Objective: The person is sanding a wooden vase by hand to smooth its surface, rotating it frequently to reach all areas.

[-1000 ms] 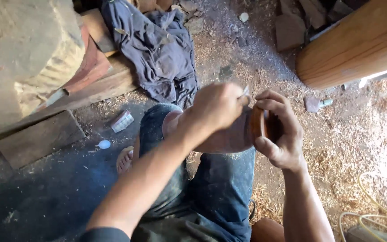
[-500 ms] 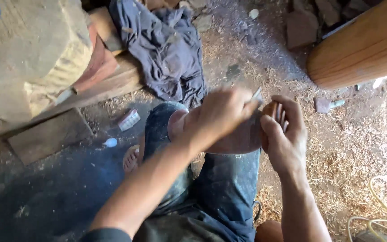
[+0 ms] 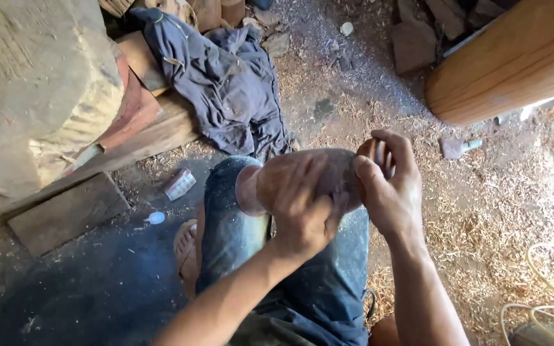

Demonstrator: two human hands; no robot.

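Since the earlier frame the left hand (image 3: 302, 208) has slid from the far end of the wooden vessel (image 3: 290, 182) down over its middle, and the small pale blade it was showing near the rim is no longer in view. That hand is now lying across the vessel's body, fingers curled and wrapped over the wood. The right hand (image 3: 389, 186) is cupping the vessel's far end, fingers bent round the rim, thumb pressing on the near side. The vessel is lying on its side above the knee in dusty jeans (image 3: 238, 237), its round flat base facing left. A sandalled foot (image 3: 186, 247) is resting on the dark floor beside the knee. A crumpled grey cloth (image 3: 226, 83) is lying over a plank (image 3: 155, 134) beyond, a thick round log (image 3: 508, 64) is sitting at upper right, and wood shavings (image 3: 495, 218) are covering the ground on the right
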